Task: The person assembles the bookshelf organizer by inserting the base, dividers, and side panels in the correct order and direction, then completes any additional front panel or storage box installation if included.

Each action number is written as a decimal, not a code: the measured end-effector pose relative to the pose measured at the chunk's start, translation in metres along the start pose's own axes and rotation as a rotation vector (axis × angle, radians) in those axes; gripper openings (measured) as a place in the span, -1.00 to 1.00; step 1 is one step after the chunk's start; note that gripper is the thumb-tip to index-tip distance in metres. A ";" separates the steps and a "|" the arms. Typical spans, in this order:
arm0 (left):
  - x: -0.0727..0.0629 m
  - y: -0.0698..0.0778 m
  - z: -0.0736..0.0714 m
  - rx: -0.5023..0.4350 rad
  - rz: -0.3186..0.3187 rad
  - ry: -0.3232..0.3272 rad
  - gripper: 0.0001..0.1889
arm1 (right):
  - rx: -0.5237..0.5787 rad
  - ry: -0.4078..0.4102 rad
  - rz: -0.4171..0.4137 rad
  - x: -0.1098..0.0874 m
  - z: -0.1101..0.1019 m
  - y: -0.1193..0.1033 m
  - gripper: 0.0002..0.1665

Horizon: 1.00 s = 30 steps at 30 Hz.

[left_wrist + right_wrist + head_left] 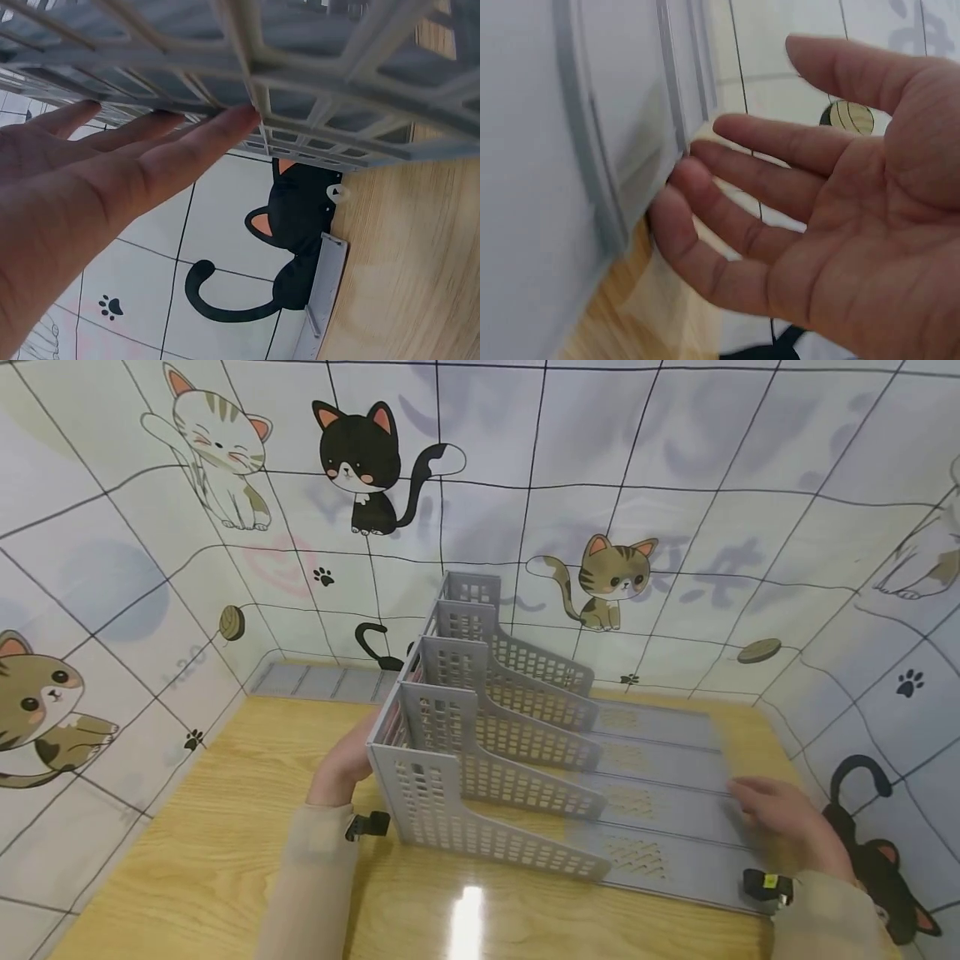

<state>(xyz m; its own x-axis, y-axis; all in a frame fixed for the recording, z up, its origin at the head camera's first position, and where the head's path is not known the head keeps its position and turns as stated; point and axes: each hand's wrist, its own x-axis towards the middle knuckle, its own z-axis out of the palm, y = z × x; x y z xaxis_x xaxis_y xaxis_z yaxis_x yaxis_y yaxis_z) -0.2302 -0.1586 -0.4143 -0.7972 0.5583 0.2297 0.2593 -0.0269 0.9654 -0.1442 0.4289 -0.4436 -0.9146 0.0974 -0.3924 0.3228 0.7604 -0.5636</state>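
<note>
A grey plastic file rack with several perforated dividers stands on the wooden table in the head view. My left hand is mostly hidden behind its tall left side. In the left wrist view, the straight fingers of that hand lie against the rack's lattice wall. From the rack's low front, a flat grey ribbed panel extends to the right. At the panel's right edge is my right hand. Its loosely bent fingers are by the edge in the right wrist view, holding nothing; whether they touch it I cannot tell.
Another flat grey ribbed piece lies at the back left, against the wall. Cloth-like walls with a grid and cartoon cats enclose the wooden table at the back and both sides.
</note>
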 end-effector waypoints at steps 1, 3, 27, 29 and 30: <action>0.001 0.000 0.002 0.006 0.007 -0.015 -0.36 | 0.034 -0.006 -0.012 -0.001 0.003 -0.002 -0.07; 0.005 -0.002 0.006 0.022 0.013 -0.038 -0.40 | 0.057 -0.012 -0.039 -0.004 0.009 -0.007 -0.07; -0.003 -0.022 0.003 0.042 -0.062 -0.143 -0.19 | 0.256 -0.075 -0.075 -0.007 0.030 -0.025 -0.11; 0.000 -0.021 0.010 0.018 -0.065 -0.151 -0.16 | 0.336 -0.116 -0.094 -0.006 0.033 -0.029 -0.15; 0.002 -0.020 0.013 0.013 -0.063 -0.156 -0.14 | 0.384 -0.138 -0.108 -0.005 0.035 -0.031 -0.18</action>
<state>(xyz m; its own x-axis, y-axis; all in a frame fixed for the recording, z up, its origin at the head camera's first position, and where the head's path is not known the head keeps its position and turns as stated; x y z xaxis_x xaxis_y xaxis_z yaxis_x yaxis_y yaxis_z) -0.2300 -0.1462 -0.4345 -0.7178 0.6807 0.1459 0.2197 0.0225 0.9753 -0.1416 0.3825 -0.4495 -0.9152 -0.0766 -0.3957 0.3185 0.4643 -0.8265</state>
